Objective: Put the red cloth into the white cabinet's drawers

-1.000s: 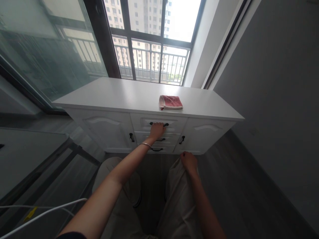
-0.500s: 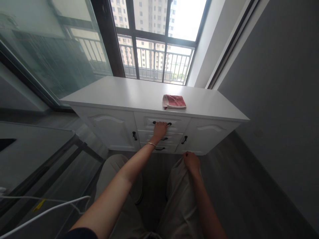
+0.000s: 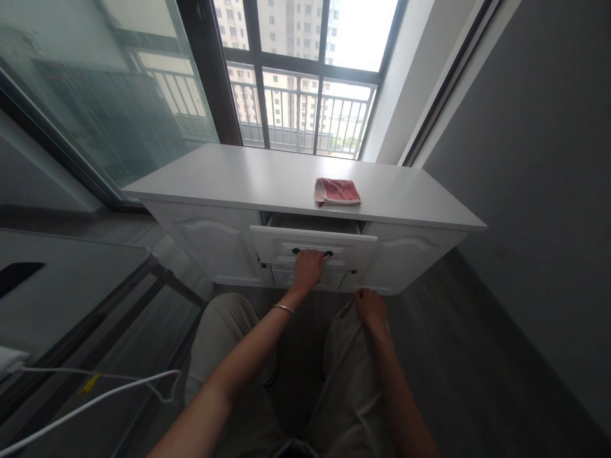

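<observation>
Gripping the dark metal bar handle [image 3: 312, 252] of the top white wooden drawer [image 3: 312, 245], the left hand [image 3: 308, 268] has its fingers curled closed over the bar. That drawer stands partly out of the low white cabinet [image 3: 267, 181], its dark interior showing (contents too shadowed to tell). A folded red cloth [image 3: 337, 191] lies on the cabinet top, just above the drawer. Down on the right knee rests the right hand [image 3: 370, 307], fingers bunched on the beige trouser fabric [image 3: 346, 381].
</observation>
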`<control>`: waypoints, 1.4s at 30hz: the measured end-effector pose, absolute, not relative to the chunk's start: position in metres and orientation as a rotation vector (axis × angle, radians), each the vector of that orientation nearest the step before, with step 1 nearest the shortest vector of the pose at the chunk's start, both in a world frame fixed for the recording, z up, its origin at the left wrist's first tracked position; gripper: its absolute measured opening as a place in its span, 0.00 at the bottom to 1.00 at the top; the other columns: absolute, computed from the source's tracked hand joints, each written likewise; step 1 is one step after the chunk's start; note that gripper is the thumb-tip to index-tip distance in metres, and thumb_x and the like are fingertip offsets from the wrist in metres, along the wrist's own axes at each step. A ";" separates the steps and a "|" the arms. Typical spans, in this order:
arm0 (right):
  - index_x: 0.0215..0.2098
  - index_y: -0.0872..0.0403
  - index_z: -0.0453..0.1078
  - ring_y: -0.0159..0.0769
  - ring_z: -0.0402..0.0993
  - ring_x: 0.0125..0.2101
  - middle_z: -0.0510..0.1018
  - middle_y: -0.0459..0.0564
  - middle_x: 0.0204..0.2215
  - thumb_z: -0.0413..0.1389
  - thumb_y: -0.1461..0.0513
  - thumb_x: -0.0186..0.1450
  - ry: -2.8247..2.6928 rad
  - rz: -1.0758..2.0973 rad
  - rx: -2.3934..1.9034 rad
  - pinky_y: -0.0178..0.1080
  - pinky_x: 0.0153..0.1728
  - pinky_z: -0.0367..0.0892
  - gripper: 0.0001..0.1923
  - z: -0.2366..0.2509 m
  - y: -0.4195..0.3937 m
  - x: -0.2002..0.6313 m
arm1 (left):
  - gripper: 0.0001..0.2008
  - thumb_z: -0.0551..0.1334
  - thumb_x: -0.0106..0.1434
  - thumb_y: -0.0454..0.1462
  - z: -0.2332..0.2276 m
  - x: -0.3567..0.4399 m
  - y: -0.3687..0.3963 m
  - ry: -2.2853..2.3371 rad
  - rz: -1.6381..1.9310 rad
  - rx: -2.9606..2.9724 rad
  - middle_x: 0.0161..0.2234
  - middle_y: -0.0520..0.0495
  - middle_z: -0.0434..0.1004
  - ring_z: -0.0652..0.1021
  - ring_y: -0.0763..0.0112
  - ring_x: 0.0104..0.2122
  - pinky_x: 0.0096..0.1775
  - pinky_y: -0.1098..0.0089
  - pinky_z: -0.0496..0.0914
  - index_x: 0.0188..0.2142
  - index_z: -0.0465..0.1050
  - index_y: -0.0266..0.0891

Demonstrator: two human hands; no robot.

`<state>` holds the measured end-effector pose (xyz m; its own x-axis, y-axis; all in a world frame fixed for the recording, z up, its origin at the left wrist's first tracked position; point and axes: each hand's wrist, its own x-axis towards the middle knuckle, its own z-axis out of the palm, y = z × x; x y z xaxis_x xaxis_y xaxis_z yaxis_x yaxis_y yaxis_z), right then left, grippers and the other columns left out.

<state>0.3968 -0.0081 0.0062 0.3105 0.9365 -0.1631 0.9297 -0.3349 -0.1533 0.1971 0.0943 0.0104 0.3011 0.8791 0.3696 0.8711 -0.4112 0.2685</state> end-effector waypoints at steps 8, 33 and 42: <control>0.44 0.56 0.81 0.46 0.81 0.43 0.83 0.62 0.43 0.44 0.57 0.75 -1.769 0.358 -2.499 0.40 0.43 0.67 0.23 0.004 -0.013 0.406 | 0.16 0.52 0.76 0.43 0.006 0.195 0.050 1.702 0.813 2.526 0.39 0.42 0.79 0.74 0.59 0.43 0.45 0.59 0.60 0.40 0.75 0.39; 0.48 0.57 0.78 0.49 0.80 0.48 0.82 0.62 0.49 0.43 0.60 0.75 -1.722 0.382 -2.572 0.42 0.43 0.68 0.22 -0.014 -0.027 0.443 | 0.09 0.57 0.74 0.37 0.004 0.186 -0.039 1.680 0.871 2.443 0.39 0.47 0.80 0.76 0.61 0.42 0.46 0.59 0.64 0.39 0.76 0.41; 0.48 0.57 0.78 0.47 0.81 0.47 0.82 0.62 0.48 0.42 0.61 0.75 -1.669 0.433 -2.517 0.41 0.42 0.68 0.22 -0.024 -0.018 0.453 | 0.09 0.57 0.74 0.37 0.014 0.186 -0.043 1.664 0.817 2.423 0.42 0.46 0.81 0.77 0.59 0.44 0.48 0.57 0.68 0.43 0.77 0.42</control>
